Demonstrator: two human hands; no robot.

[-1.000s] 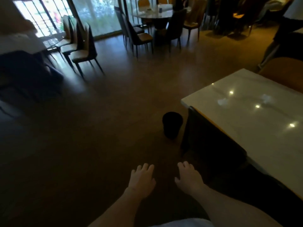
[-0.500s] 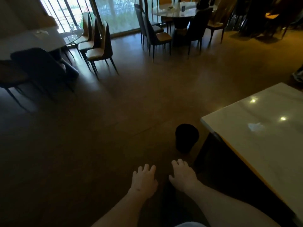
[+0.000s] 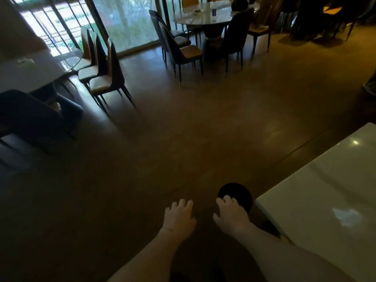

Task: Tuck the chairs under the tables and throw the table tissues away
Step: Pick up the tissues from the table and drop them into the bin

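My left hand and my right hand hang in front of me over the dark floor, fingers relaxed, holding nothing. A small black bin stands on the floor just beyond my right hand, beside the corner of a white marble table. A crumpled white tissue lies on that table near its left edge. Three tan-seated chairs stand pulled out at the left by a white table, which carries another tissue.
A dark chair stands at the near left. A round table ringed by dark chairs sits at the back by the windows. Open brown floor stretches across the middle.
The view has swung left and forward. The marble table has slid to the right edge and the bin now sits right by my right hand. Both hands stay empty.
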